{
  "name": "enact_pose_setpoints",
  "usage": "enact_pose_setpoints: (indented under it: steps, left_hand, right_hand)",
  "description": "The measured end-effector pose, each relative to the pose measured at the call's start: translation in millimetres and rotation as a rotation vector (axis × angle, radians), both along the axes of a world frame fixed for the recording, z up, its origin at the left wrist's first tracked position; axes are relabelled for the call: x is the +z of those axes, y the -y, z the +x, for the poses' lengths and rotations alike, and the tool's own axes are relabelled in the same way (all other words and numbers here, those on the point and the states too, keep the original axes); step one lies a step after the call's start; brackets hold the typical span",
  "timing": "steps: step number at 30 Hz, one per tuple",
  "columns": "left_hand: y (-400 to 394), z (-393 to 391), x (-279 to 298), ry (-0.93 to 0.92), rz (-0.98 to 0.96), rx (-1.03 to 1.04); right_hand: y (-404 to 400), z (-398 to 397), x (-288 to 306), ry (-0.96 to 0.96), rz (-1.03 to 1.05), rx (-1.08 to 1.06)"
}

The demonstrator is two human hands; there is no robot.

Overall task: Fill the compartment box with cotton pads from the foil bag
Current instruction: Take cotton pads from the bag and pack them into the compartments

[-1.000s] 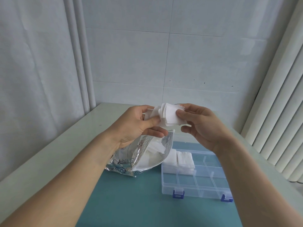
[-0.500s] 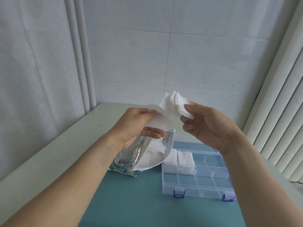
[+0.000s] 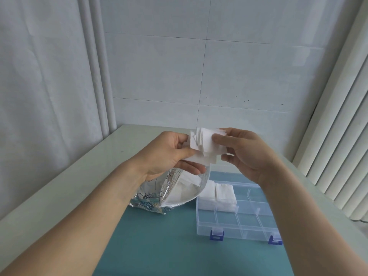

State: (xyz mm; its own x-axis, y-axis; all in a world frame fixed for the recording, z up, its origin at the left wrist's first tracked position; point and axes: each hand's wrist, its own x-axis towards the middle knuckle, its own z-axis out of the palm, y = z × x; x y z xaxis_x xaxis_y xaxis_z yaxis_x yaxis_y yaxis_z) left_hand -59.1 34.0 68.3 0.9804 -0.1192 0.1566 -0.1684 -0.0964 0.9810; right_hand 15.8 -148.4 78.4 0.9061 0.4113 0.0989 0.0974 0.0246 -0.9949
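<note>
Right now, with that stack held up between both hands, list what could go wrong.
1. The cotton pads are fanned and uneven between the left hand and right hand; some may slip from the grip and fall outside the compartment box.
2. The foil bag lies open beside the box; a lowering forearm might knock it.

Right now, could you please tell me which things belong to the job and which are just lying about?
Job: cotton pads in both hands, foil bag, compartment box.
Just there: teal mat, table.
</note>
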Motion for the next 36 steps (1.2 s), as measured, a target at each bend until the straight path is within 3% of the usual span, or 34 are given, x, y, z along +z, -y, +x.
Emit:
enact_pose_setpoints:
  steps: [4,7,11,17,23,27,36]
  left_hand:
    - [-3,2,-1,-0.020,-0.025,0.061]
    - [-3,5,-2,0.001,-0.064,0.129]
    - [2,6,-4,0.042,-0.056,0.139]
    - [4,5,3,-0.049,-0.227,0.018]
    - [2,7,-4,0.063,-0.123,0.035]
    - [4,6,-2,0.061,-0.181,0.105]
    - [22,8,-7,0.045,-0.285,0.154]
  right_hand:
    - [4,5,3,-0.030,0.153,-0.118]
    - [10,5,8,-0.081,0.232,-0.025]
    - [9,-1,8,-0.050,0.102,0.106]
    - [-1,-3,-2,0.202,-0.115,-0.043]
    - [1,0,-4,0.221,-0.158,-0.032]
    - [0,0,-3,0.250,-0.069,-0.054]
    - [-25,-15,-12,0.425,-0.132,-0.134]
